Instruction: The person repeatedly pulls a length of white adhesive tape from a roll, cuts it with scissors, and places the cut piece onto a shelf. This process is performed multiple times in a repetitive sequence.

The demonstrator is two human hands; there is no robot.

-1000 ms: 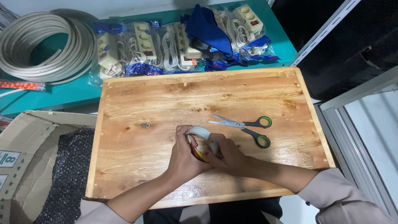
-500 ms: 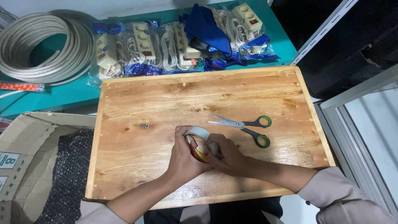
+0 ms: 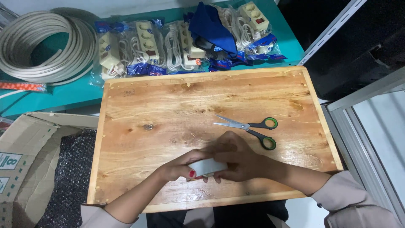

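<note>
Both hands hold a roll of tape [image 3: 206, 166], white on its edge with red and yellow on its core, low over the near part of a wooden board [image 3: 168, 105]. My left hand [image 3: 179, 165] grips the roll's left side. My right hand [image 3: 236, 158] covers it from the top and right. The roll lies nearly flat, its white edge facing me. Scissors [image 3: 253, 128] with green-and-black handles lie open on the board just beyond my right hand.
A teal table [image 3: 67, 95] behind the board carries a coil of white cable [image 3: 44, 44], several bagged power strips [image 3: 147, 46] and a blue cloth [image 3: 211, 27]. An open cardboard box [image 3: 38, 169] with dark padding sits at left. Metal frames stand at right.
The hands have drawn the roll of tape nearer to me and turned it from upright to nearly flat. My right hand now lies over it. The scissors have not moved.
</note>
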